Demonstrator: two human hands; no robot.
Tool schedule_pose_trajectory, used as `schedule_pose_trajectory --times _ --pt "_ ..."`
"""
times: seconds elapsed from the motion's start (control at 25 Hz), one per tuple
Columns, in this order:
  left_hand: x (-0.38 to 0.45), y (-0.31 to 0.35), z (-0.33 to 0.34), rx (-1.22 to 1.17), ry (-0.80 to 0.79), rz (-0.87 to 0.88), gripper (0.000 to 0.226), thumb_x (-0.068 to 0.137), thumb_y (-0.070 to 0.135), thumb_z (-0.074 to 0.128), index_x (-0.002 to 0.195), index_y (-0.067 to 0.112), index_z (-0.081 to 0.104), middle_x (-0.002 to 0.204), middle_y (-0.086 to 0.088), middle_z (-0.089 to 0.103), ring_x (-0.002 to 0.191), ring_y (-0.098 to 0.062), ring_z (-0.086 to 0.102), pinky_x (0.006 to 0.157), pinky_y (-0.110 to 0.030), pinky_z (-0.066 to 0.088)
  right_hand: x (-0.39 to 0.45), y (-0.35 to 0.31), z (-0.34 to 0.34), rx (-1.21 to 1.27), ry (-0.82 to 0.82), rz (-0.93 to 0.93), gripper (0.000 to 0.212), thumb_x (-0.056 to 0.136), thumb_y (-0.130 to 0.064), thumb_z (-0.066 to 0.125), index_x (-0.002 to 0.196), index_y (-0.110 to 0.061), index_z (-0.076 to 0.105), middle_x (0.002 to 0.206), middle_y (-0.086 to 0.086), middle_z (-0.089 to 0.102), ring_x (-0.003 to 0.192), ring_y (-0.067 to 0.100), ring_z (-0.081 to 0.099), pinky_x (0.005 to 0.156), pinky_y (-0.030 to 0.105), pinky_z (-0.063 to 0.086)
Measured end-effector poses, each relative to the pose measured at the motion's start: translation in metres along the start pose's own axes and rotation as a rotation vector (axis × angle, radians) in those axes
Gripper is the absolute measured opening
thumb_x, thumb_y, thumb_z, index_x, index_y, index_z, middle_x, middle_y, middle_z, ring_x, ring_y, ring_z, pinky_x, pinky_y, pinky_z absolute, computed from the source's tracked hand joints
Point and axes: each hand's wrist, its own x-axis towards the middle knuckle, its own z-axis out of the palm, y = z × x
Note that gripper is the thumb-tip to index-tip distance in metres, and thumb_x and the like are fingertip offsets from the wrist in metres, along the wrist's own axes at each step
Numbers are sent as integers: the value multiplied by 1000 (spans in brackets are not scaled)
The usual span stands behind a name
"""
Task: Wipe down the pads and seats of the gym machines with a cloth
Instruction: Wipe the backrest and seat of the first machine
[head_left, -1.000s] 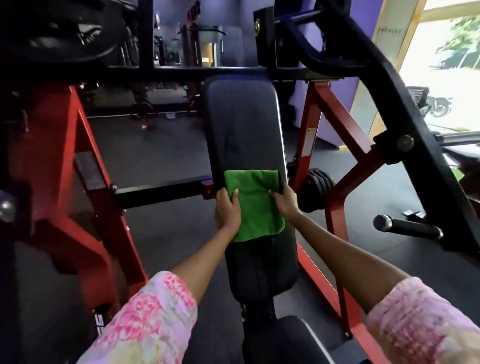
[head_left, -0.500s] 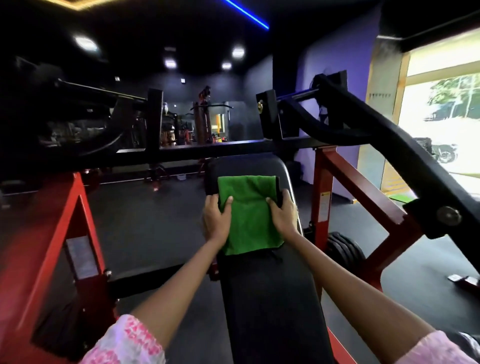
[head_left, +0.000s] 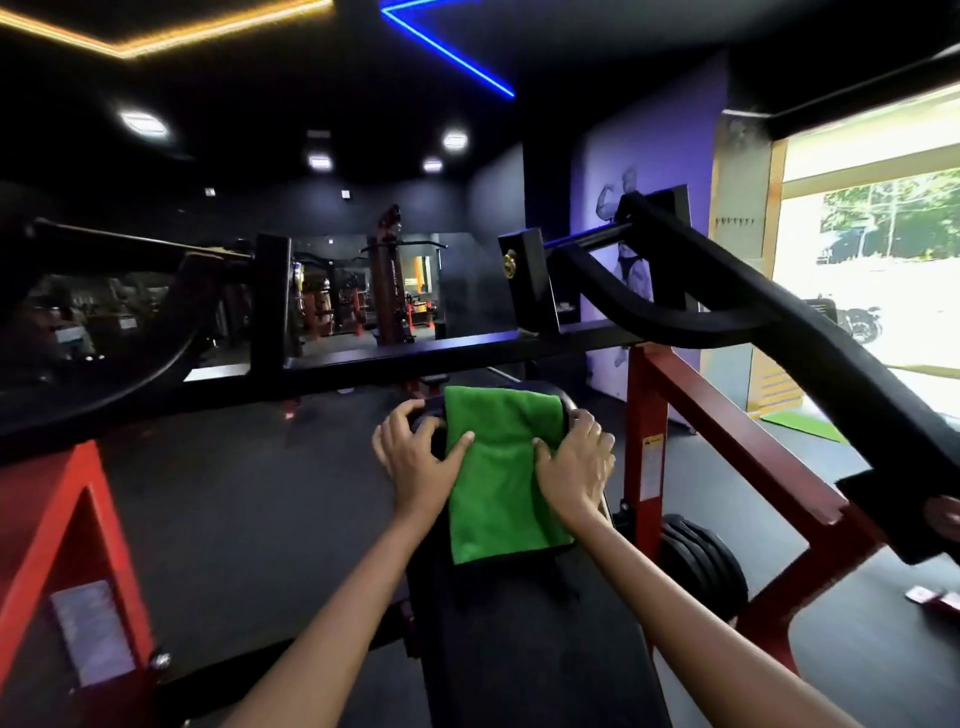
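A green cloth (head_left: 498, 467) lies flat over the top end of the black back pad (head_left: 519, 649) of a red-and-black gym machine. My left hand (head_left: 415, 452) holds the cloth's left edge, thumb on the cloth and fingers curled round the pad's side. On the other side my right hand (head_left: 576, 462) does the same, thumb pressing the cloth's right edge and fingers wrapped over the pad's right side. The cloth's upper edge reaches the pad's top rim.
A black crossbar (head_left: 415, 358) runs just beyond the pad's top. A thick black lever arm (head_left: 779, 332) slopes down on the right above a red frame post (head_left: 644, 441). Weight plates (head_left: 696, 566) sit low right. A red frame leg (head_left: 78, 545) stands left.
Both hands have slid the cloth up the back pad, from its lower part to its top end. My view has tilted upward, showing more ceiling.
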Motion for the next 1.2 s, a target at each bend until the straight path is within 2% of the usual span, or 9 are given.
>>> schedule_pose_trajectory --times 0.12,0.24,0.44,0.64,0.72,0.84,0.96,1.12,1.2 --pt "-2 -2 2 -42 -45 -35 40 69 50 66 82 12 59 118 -9 53 113 -22 46 96 -44 33 -5 -15 11 -79 207 -320 54 78 -31 65 125 -13 44 130 14 47 124 30 31 99 50 25" --pt "-2 0 -1 -100 -74 -80 35 70 28 74 95 10 56 116 -7 54 112 -23 48 92 -38 34 -13 -43 32 -58 28 -666 54 81 -58 43 112 -16 58 131 7 52 131 29 36 103 54 21" --pt "40 -28 -22 -228 -255 86 53 61 42 53 98 7 66 97 -4 64 90 -19 51 82 -30 39 -13 -42 48 -87 31 -683 63 81 -67 37 118 -22 60 131 0 55 127 28 43 99 57 31" --pt "42 -22 -5 -342 -369 -21 73 80 57 24 115 7 64 116 -8 63 108 -20 52 91 -17 30 -11 -41 62 -189 118 -700 61 81 -61 41 134 -31 49 132 3 53 122 27 40 94 54 33" --pt "40 -21 -2 -481 -364 -182 82 77 65 16 114 10 65 119 -6 63 112 -15 52 91 -14 30 1 -30 61 -227 155 -766 57 84 -58 39 134 -34 48 131 4 54 121 27 40 93 56 34" --pt "45 -31 3 -693 -366 -335 82 75 73 15 106 18 68 118 -6 64 115 -18 55 103 -27 36 13 -27 58 -291 185 -724 55 83 -63 36 132 -41 49 127 5 55 118 34 45 91 57 31" --pt "39 -36 9 -674 -324 -309 84 76 83 15 102 25 68 116 -6 65 114 -19 56 104 -34 37 -7 -47 72 -262 289 -572 49 85 -52 39 126 -34 57 118 6 59 105 32 52 83 51 39" --pt "35 -38 8 -669 -292 -276 81 80 78 12 105 23 67 117 -4 64 113 -15 56 106 -36 37 3 -20 60 -237 235 -940 46 87 -39 42 132 -29 50 116 4 60 95 24 45 75 38 30" --pt "36 -35 6 -706 -305 -303 72 80 72 16 101 25 66 116 -4 65 113 -14 56 107 -35 36 22 -8 51 -264 242 -966 46 86 -36 42 131 -28 50 113 5 59 90 25 46 72 37 31"
